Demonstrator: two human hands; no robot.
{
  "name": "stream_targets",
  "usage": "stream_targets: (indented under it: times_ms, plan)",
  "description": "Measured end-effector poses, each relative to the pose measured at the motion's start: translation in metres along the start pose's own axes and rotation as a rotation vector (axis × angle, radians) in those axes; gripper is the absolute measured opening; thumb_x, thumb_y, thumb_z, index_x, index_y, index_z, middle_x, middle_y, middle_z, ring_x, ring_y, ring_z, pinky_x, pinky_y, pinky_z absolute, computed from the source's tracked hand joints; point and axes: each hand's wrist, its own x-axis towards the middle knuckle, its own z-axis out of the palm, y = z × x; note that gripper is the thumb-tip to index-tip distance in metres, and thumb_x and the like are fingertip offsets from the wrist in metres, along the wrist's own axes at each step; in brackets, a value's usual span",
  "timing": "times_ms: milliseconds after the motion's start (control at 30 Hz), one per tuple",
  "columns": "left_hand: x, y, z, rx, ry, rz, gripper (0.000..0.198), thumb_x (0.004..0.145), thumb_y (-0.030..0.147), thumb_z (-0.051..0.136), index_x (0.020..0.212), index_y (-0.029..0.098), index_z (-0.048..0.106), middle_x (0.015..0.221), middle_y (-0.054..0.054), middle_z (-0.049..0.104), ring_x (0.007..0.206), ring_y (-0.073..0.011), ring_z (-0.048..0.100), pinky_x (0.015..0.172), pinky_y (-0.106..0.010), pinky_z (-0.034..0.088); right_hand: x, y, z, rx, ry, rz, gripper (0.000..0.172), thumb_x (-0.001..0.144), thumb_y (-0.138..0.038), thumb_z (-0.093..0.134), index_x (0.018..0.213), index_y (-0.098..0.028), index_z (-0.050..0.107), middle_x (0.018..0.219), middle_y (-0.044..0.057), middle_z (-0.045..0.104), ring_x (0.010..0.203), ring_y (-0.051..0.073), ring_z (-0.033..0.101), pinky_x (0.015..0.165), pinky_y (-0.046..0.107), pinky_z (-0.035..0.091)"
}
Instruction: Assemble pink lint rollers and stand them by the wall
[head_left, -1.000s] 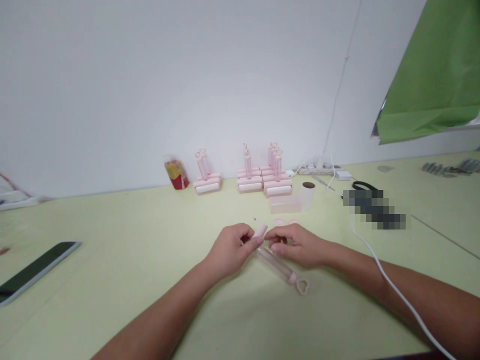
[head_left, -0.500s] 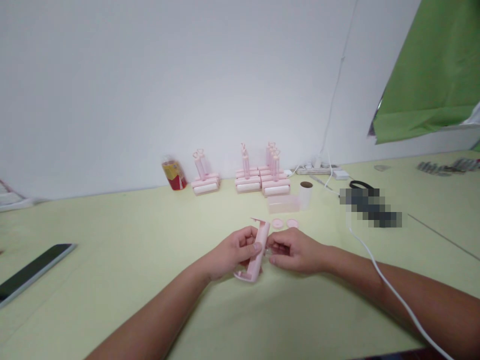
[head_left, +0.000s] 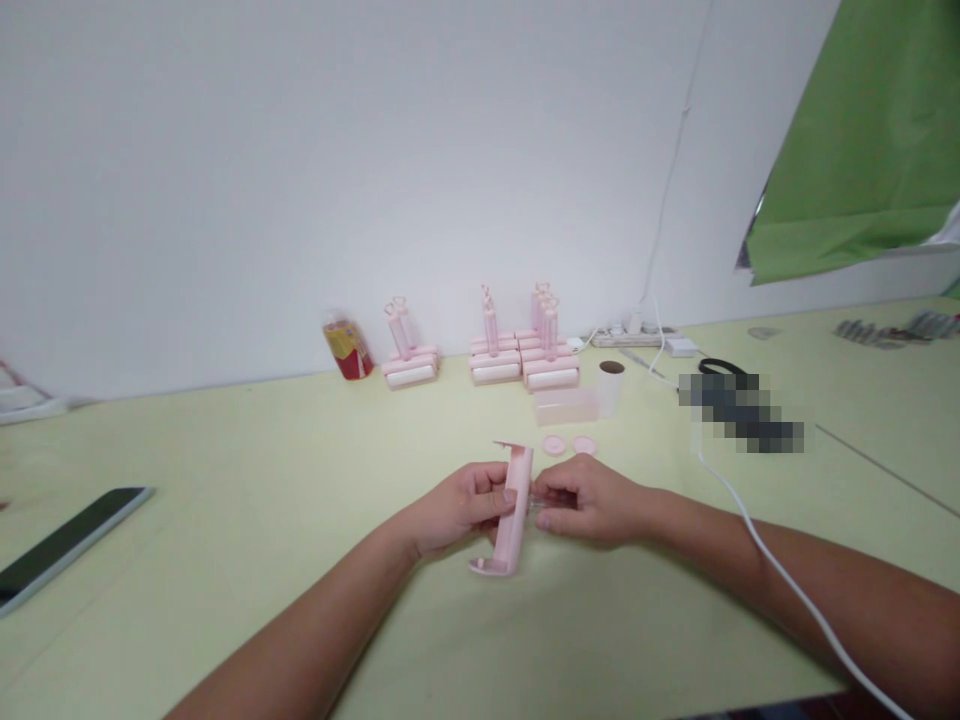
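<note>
My left hand [head_left: 461, 508] is wrapped around a pink lint roller frame [head_left: 511, 535], thumb on its curved trough and end arms pointing left. At the frame's right side my right hand [head_left: 592, 503] pinches a clear handle [head_left: 535, 504]. Only a short bit of this handle shows; the fingers hide the rest. Two round pink caps [head_left: 553, 446] lie just beyond my hands. Behind them are a translucent pink cover [head_left: 566, 406] and an upright white paper roll [head_left: 610, 392] with a brown core.
Several pink lint rollers [head_left: 553, 374] stand in groups by the wall, beside a red and yellow bottle [head_left: 348, 348]. A power strip [head_left: 634, 338] lies at the back. A white cable [head_left: 780, 578] crosses above my right forearm. At left lies a dark tablet-like device [head_left: 71, 540].
The frame has turned in my left hand, so its hollow inside now shows more, and it sits slightly lower. My right hand has barely moved; more of the clear handle is visible.
</note>
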Motion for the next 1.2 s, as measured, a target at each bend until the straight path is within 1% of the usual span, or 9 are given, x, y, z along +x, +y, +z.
stream_targets:
  times_ms: [167, 233, 300, 367, 500, 633, 767, 1067, 1200]
  plan:
    - [-0.002, -0.004, -0.004, -0.062, -0.125, -0.071, 0.044, 0.087, 0.04, 0.067, 0.121, 0.014, 0.056, 0.091, -0.014, 0.072, 0.07, -0.0217, 0.071, 0.058, -0.025, 0.051, 0.001, 0.003, 0.001, -0.003, 0.005, 0.001, 0.035, 0.087, -0.043, 0.063, 0.068, -0.016, 0.05, 0.058, -0.006, 0.043, 0.053, 0.008, 0.036, 0.052, 0.022, 0.025]
    - [-0.002, -0.005, -0.003, -0.132, -0.187, -0.064, 0.042, 0.089, 0.039, 0.064, 0.123, 0.017, 0.053, 0.095, -0.015, 0.072, 0.07, -0.0233, 0.073, 0.058, -0.028, 0.053, 0.001, 0.004, 0.001, 0.005, 0.003, 0.005, 0.037, 0.089, -0.047, 0.061, 0.07, -0.016, 0.051, 0.059, -0.006, 0.045, 0.053, 0.008, 0.037, 0.051, 0.022, 0.025]
    - [-0.002, -0.006, -0.001, -0.195, -0.232, -0.041, 0.039, 0.09, 0.038, 0.062, 0.122, 0.019, 0.052, 0.094, -0.014, 0.073, 0.069, -0.0231, 0.073, 0.059, -0.029, 0.054, 0.001, 0.004, 0.001, -0.002, -0.007, 0.007, 0.038, 0.09, -0.048, 0.059, 0.071, -0.016, 0.052, 0.059, -0.005, 0.046, 0.053, 0.008, 0.038, 0.051, 0.022, 0.026]
    - [-0.001, -0.008, 0.001, -0.23, -0.247, -0.015, 0.037, 0.09, 0.038, 0.062, 0.12, 0.019, 0.051, 0.09, -0.013, 0.073, 0.068, -0.0235, 0.072, 0.059, -0.03, 0.054, 0.0, 0.004, 0.001, -0.023, -0.013, 0.009, 0.038, 0.091, -0.049, 0.057, 0.072, -0.016, 0.053, 0.059, -0.005, 0.047, 0.053, 0.008, 0.039, 0.052, 0.022, 0.027]
    - [0.001, -0.01, 0.002, -0.225, -0.211, 0.005, 0.036, 0.089, 0.037, 0.065, 0.117, 0.018, 0.052, 0.08, -0.008, 0.069, 0.065, -0.0208, 0.07, 0.057, -0.027, 0.053, 0.0, 0.003, 0.0, -0.084, -0.025, 0.024, 0.038, 0.093, -0.05, 0.054, 0.074, -0.016, 0.053, 0.061, -0.004, 0.049, 0.055, 0.009, 0.04, 0.054, 0.022, 0.029]
    - [0.003, -0.011, 0.0, -0.194, -0.185, -0.005, 0.041, 0.086, 0.037, 0.067, 0.119, 0.018, 0.051, 0.079, -0.004, 0.064, 0.061, -0.0161, 0.066, 0.055, -0.025, 0.052, 0.0, 0.003, -0.001, -0.135, -0.03, 0.03, 0.038, 0.093, -0.05, 0.052, 0.075, -0.017, 0.053, 0.063, -0.004, 0.049, 0.055, 0.009, 0.04, 0.054, 0.022, 0.029]
    - [0.004, -0.01, 0.001, -0.17, -0.189, 0.009, 0.037, 0.087, 0.037, 0.066, 0.115, 0.018, 0.052, 0.076, -0.003, 0.062, 0.057, -0.0134, 0.061, 0.053, -0.026, 0.051, -0.001, 0.003, -0.001, -0.161, -0.051, 0.033, 0.038, 0.094, -0.051, 0.05, 0.08, -0.016, 0.056, 0.064, -0.003, 0.048, 0.056, 0.01, 0.041, 0.055, 0.023, 0.029]
    - [0.0, -0.003, 0.008, -0.197, -0.276, 0.028, 0.037, 0.084, 0.036, 0.07, 0.111, 0.017, 0.054, 0.072, -0.001, 0.059, 0.054, -0.0106, 0.055, 0.05, -0.022, 0.043, -0.001, 0.0, -0.001, -0.209, -0.06, -0.041, 0.028, 0.092, -0.043, 0.054, 0.086, -0.016, 0.059, 0.063, -0.003, 0.049, 0.055, 0.011, 0.041, 0.055, 0.024, 0.028]
    - [-0.001, -0.004, 0.008, -0.208, -0.304, 0.036, 0.037, 0.084, 0.036, 0.07, 0.112, 0.017, 0.054, 0.071, -0.001, 0.058, 0.053, -0.0104, 0.053, 0.05, -0.021, 0.041, -0.001, -0.001, -0.001, -0.239, -0.048, -0.06, 0.03, 0.092, -0.045, 0.054, 0.087, -0.015, 0.06, 0.064, -0.002, 0.051, 0.056, 0.011, 0.042, 0.055, 0.024, 0.028]
